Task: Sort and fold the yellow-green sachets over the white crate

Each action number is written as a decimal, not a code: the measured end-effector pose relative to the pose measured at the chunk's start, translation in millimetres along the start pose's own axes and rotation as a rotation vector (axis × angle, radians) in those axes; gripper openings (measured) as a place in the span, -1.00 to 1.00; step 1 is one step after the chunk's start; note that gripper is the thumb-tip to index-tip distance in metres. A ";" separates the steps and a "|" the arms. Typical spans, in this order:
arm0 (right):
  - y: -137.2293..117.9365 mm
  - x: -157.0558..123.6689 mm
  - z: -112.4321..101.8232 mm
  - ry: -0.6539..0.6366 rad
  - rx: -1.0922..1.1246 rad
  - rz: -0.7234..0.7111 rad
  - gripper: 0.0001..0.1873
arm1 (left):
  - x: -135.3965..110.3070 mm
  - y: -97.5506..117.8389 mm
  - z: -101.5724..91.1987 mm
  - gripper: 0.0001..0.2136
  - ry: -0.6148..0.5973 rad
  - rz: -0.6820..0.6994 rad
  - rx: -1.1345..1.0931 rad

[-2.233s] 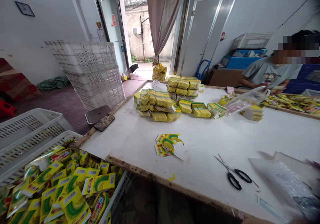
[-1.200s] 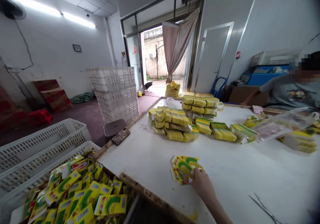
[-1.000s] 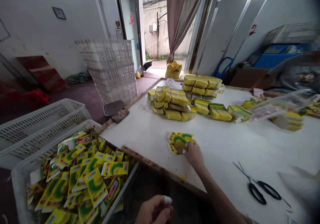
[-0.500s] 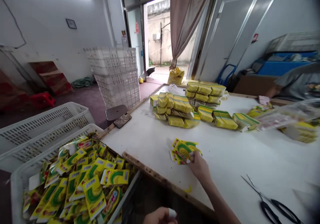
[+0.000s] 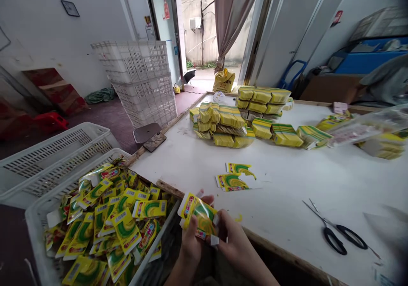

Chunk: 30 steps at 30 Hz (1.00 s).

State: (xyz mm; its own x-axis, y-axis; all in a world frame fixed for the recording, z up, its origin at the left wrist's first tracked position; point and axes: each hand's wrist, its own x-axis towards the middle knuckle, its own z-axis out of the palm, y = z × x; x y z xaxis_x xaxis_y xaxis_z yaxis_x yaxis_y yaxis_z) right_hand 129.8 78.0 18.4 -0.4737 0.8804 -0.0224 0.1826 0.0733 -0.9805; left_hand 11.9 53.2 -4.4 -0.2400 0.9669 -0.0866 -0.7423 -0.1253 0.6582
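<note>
You've got both hands on a small stack of packets (image 5: 200,217), held just off the near edge of the table (image 5: 287,192). Your left hand (image 5: 191,243) cups it from below with the thumb pinching the left edge, and your right hand (image 5: 234,245) pinches the right side with its fingers pressed together. Holding it from both sides looks like a way to square the edges up, I'd guess. Two loose packets (image 5: 236,176) lie on the table just past your hands. One pair of scissors (image 5: 336,230) sits off to the right. The crate (image 5: 35,218) at your left is full of the same packets, too many to count, and roughly a dozen bundles (image 5: 245,120) are piled further back.
</note>
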 end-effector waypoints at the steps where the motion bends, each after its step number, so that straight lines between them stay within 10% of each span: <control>1: -0.5 -1.6 5.2 0.021 0.011 -0.010 -0.74 | -0.3 0.7 4.8 -0.46 0.051 -0.013 -0.091; 14: 10.0 -10.5 31.8 -0.018 0.278 -0.004 -0.60 | 2.9 6.7 4.8 -0.39 0.293 0.034 -0.037; 23: 9.3 -6.1 -6.0 0.154 -0.022 -0.061 -0.83 | -14.5 17.2 -20.0 -0.75 0.170 -0.024 0.345; 30: -12.1 -16.9 -32.4 -0.059 -0.582 -0.402 -0.66 | -5.2 87.1 -29.3 -0.15 -0.184 0.026 0.809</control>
State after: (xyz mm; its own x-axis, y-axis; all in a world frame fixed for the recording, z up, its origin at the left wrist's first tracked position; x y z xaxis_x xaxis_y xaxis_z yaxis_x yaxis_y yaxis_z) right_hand 163.5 77.4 36.9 -0.6440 0.7068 0.2927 0.4069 0.6404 -0.6514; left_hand -69.9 30.7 31.5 -0.0932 0.9956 0.0137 -0.0421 -0.0177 0.9990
